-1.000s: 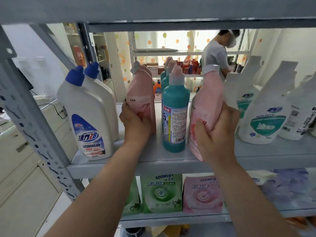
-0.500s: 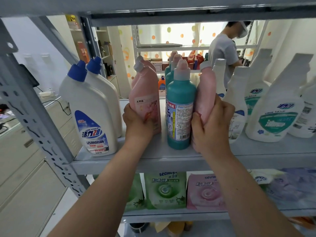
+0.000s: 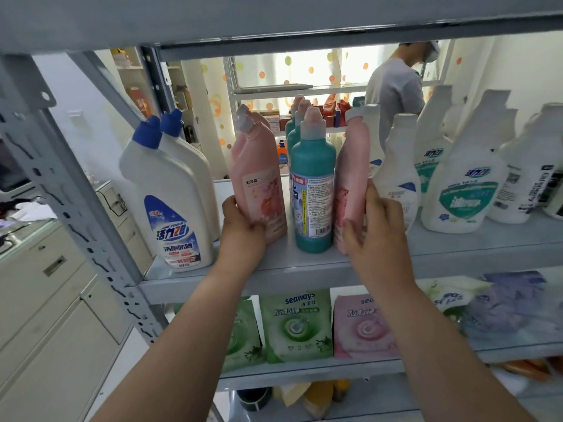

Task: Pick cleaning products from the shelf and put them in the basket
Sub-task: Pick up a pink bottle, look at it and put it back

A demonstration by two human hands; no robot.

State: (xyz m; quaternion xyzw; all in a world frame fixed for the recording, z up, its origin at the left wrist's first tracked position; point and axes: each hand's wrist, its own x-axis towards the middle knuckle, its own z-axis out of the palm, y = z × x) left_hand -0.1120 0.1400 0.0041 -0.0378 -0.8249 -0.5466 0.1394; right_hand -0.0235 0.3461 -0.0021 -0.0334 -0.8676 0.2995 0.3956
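A shop-like stockroom — metal shelf (image 3: 304, 269) rows of cleaning bottles (image 3: 170, 196) — refill pouches (image 3: 295, 327) below.

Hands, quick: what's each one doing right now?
Left hand: closed around the left pink bottle.
Right hand: fingers loose against the right pink bottle; grip unclear.

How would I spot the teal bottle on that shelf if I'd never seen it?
Find the grey metal shelf at hand height. Between the left hand and right hand, each on a pink plastic bottle, stands the tall teal plastic bottle. Only it is a straight cylinder with a pale pointed cap.
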